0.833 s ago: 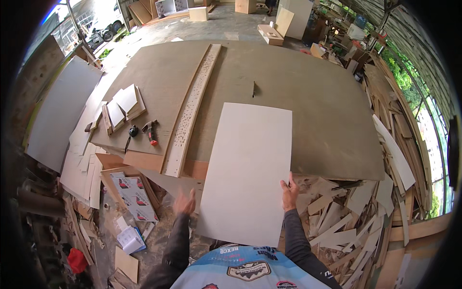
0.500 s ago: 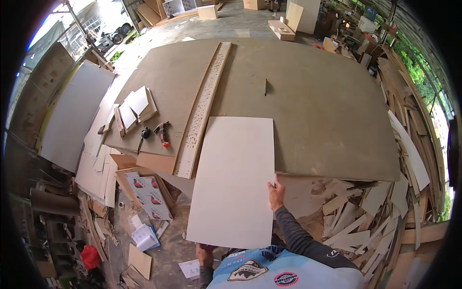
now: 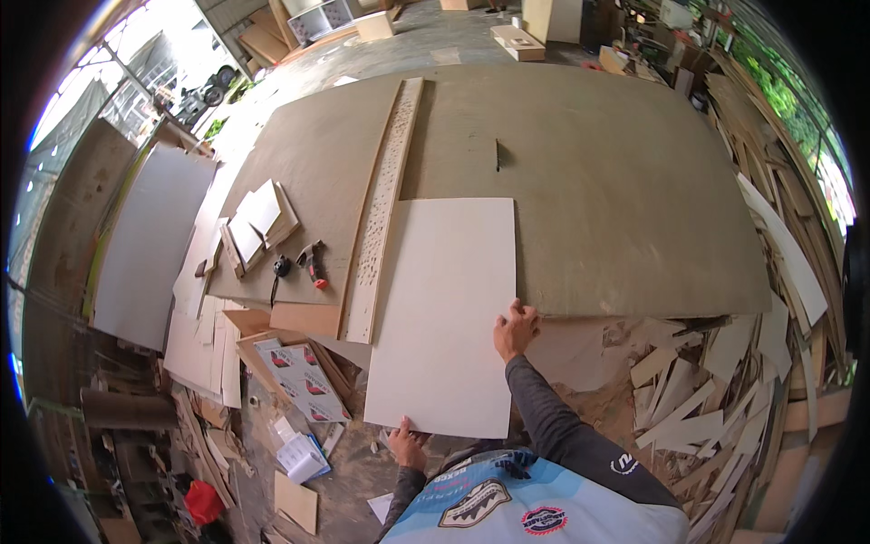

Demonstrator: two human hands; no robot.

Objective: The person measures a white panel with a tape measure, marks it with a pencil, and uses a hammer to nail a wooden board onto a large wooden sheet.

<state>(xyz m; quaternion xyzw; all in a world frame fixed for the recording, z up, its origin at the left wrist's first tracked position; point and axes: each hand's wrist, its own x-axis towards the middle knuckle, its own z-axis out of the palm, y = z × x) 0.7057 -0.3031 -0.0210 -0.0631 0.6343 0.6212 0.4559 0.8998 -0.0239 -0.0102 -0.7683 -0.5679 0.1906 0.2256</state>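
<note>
A white rectangular panel point(image 3: 449, 317) lies partly on the large brown worktable point(image 3: 607, 199), its near part jutting past the table's front edge toward my body. My left hand point(image 3: 408, 446) grips its near edge close to the left corner, thumb on top and fingers beneath. At the panel's right edge, beside the table's front edge, my right hand point(image 3: 517, 331) is closed with curled fingers against it. Along the panel's left side lies a long pale board point(image 3: 382, 190) dotted with holes. A slim dark stick-like thing point(image 3: 497, 156) lies beyond the panel.
A hammer point(image 3: 313, 265), a tape measure point(image 3: 282, 267) and stacked white offcuts point(image 3: 263, 216) occupy the table's left. Below stand a printed grey-white board point(image 3: 304, 381) and papers point(image 3: 302, 458) on the floor. Scrap strips point(image 3: 680, 412) pile up at the right.
The panel has slid farther onto the table, away from me. My left hand has come up from below, its thumb now showing on top. My right hand has moved forward with the panel.
</note>
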